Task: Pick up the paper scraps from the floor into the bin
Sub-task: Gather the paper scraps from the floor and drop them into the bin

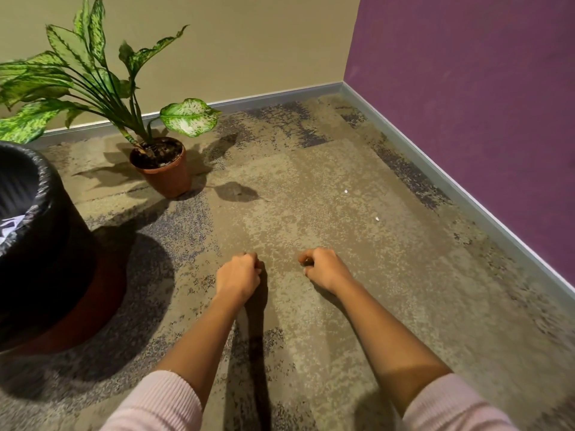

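Two tiny white paper scraps lie on the carpet ahead and to the right: one (346, 191) farther off, the other (377, 218) nearer. My left hand (238, 276) and my right hand (323, 268) hover low over the carpet in the middle, both with fingers curled in; nothing shows inside either fist. The scraps are well beyond my right hand. The bin (43, 194), lined with a black bag, stands at the left edge, with white paper (11, 228) visible inside it.
A potted plant (161, 164) with large speckled leaves stands behind the bin, near the beige wall. A purple wall (482, 104) with a grey skirting board runs along the right side. Patterned brown and grey carpet covers the floor.
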Demonstrator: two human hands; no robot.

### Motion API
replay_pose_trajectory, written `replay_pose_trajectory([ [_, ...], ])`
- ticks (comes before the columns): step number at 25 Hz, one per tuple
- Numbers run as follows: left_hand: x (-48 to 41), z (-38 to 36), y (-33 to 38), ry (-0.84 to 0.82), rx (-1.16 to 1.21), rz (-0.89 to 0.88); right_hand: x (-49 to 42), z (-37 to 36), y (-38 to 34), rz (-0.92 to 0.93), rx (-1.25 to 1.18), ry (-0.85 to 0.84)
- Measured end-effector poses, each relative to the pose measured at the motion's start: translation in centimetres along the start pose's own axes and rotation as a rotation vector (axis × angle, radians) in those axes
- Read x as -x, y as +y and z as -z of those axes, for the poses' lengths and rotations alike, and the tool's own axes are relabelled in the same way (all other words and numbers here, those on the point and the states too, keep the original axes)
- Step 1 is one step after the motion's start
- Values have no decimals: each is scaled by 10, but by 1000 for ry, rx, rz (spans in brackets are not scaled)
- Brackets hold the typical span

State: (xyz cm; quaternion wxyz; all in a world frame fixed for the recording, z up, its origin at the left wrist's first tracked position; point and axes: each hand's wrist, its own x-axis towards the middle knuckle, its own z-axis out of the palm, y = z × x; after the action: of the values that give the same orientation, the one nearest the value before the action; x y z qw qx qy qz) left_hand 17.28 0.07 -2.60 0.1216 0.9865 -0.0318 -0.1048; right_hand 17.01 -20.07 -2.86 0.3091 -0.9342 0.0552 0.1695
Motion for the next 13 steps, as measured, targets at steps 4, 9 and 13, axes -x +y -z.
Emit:
replay_pose_trajectory([
  [4, -10, -3, 32, -1, 36, -63, -7, 17, 24, -55, 12, 72],
  [9, -32, -10, 58, 13, 53, -103, -28, 41, 55, -152, 54, 237],
  [13, -55, -16, 74, 46, 138, -104, -51, 63, 85, -238, 71, 415],
])
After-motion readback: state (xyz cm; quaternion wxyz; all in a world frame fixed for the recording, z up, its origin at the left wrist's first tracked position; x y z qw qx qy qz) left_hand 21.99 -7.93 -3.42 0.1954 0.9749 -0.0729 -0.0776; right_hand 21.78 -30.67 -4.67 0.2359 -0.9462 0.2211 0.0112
